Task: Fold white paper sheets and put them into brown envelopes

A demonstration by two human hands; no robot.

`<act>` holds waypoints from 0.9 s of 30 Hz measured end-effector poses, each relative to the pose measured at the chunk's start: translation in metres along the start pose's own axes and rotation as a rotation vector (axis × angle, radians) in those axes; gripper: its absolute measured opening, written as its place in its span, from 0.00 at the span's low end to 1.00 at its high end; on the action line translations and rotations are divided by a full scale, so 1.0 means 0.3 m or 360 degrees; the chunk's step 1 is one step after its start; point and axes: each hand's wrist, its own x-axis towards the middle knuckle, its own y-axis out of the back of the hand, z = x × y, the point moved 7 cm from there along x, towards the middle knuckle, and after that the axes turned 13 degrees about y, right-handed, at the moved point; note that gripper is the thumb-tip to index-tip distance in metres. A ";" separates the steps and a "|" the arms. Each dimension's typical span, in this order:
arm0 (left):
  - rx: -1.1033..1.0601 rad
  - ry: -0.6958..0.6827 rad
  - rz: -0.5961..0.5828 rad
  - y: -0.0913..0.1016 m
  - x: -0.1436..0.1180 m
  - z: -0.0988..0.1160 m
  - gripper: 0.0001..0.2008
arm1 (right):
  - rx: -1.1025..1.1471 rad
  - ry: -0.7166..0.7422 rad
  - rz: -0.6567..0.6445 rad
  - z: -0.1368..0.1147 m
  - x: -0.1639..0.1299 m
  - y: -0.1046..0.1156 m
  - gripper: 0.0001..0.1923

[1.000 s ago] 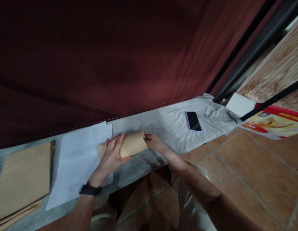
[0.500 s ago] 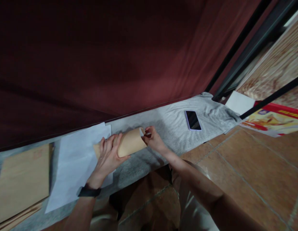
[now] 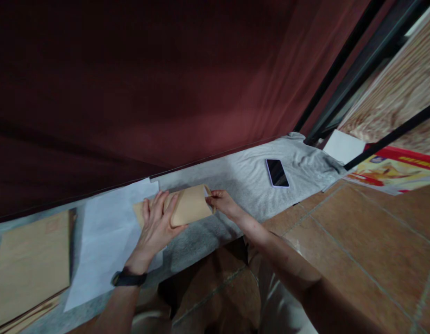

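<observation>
A tan paper envelope lies on the grey cloth, bulged open at its right end. My left hand presses flat on its left half, fingers spread, a black band on the wrist. My right hand pinches the envelope's open mouth, where a bit of white paper shows at the opening. The envelope's left end rests over a white sheet.
A stack of tan envelopes sits at the far left. A phone lies face up on the cloth to the right. Beyond it are a white paper and a red and yellow printed sheet. A dark red curtain hangs behind. Brown floor tiles lie in front.
The envelope's mouth has flattened a little and the white paper at its opening shows less. My left hand has slid slightly left on the envelope; my right hand stays at the mouth.
</observation>
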 end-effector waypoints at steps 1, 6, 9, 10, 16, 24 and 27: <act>-0.0024 0.0004 0.0013 0.005 0.001 0.003 0.49 | 0.0031 -0.0001 0.0037 -0.003 0.000 0.004 0.10; -0.0251 0.0260 0.0272 0.055 0.005 0.027 0.44 | 0.0328 0.0041 0.0302 -0.041 -0.007 0.039 0.07; -0.0661 0.0688 0.0394 0.045 -0.012 0.020 0.39 | 0.0503 0.0019 0.0357 -0.053 -0.016 0.042 0.06; -0.0846 0.0843 0.0397 0.027 -0.022 0.015 0.36 | 0.0540 0.0006 0.0350 -0.054 -0.019 0.037 0.06; -0.2207 0.1574 0.0056 -0.160 -0.061 0.028 0.27 | 0.0648 -0.0028 0.0419 -0.026 -0.036 -0.010 0.07; -0.2901 0.1846 -0.0200 -0.251 -0.047 0.087 0.21 | 0.0498 -0.0181 0.0278 0.058 -0.083 -0.102 0.05; -0.2933 0.1968 -0.0186 -0.260 -0.048 0.069 0.21 | 0.0398 -0.0188 0.0170 0.052 -0.089 -0.097 0.08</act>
